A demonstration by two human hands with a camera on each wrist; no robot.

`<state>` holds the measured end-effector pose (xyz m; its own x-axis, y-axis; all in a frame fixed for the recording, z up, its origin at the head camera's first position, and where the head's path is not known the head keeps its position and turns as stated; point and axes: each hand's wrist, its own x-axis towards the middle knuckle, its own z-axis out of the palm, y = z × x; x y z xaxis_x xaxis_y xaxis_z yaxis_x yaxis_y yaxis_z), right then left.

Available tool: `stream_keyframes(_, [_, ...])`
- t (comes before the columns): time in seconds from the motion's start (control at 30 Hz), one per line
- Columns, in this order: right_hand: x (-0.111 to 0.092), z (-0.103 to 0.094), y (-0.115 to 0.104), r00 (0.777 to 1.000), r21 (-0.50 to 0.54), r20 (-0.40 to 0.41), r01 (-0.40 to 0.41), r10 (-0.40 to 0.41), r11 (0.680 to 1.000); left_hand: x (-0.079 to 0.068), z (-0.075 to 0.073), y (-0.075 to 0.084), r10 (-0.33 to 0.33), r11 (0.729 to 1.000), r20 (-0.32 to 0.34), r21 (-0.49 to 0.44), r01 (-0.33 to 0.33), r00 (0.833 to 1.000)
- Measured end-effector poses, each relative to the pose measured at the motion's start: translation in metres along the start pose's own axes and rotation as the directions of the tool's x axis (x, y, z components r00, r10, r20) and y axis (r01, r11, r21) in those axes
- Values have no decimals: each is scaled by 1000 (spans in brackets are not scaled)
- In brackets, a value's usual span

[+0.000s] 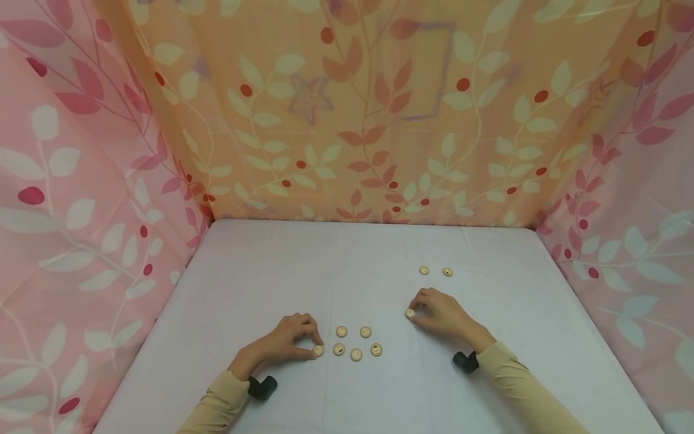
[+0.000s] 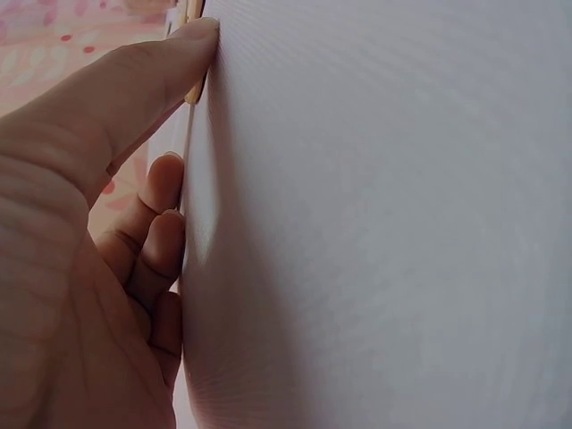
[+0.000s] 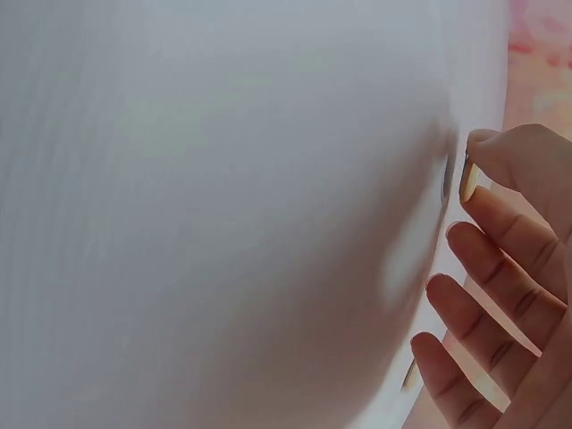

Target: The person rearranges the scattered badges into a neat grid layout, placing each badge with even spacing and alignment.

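Observation:
My left hand (image 1: 290,337) pinches a round beige wooden button (image 1: 318,350) between thumb and index finger, at the left end of a group of buttons. In the left wrist view, the thumb presses this button's edge (image 2: 195,89) close to the cloth. My right hand (image 1: 441,313) pinches another wooden button (image 1: 410,313), to the right of the group. The right wrist view shows that button (image 3: 469,179) tilted on edge between thumb and index finger, just off the cloth, the other fingers loosely bent. Next to the left hand lie several similar buttons (image 1: 356,354) in two rough rows.
Two more buttons, one (image 1: 424,270) beside the other (image 1: 447,272), lie farther back, beyond the right hand. A white cloth (image 1: 260,265) covers the table. Patterned curtains (image 1: 325,150) hang along the back and both sides. Each wrist wears a black device (image 1: 262,388).

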<state>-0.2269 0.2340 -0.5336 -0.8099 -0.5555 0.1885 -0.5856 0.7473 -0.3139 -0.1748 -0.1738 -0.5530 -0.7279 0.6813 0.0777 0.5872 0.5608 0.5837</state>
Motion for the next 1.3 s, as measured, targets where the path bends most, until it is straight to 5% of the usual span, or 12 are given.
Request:
stream_keyframes(0.8, [-20, -27, 73, 982, -101, -122, -160, 147, 982, -1, -1, 2, -17, 1000, 22, 4, 17, 1000])
stream_keyframes(1.3, [-26, -43, 106, 943, -172, -214, -295, 257, 940, -1, -2, 1, -11, 1000, 8, 0, 11, 1000])
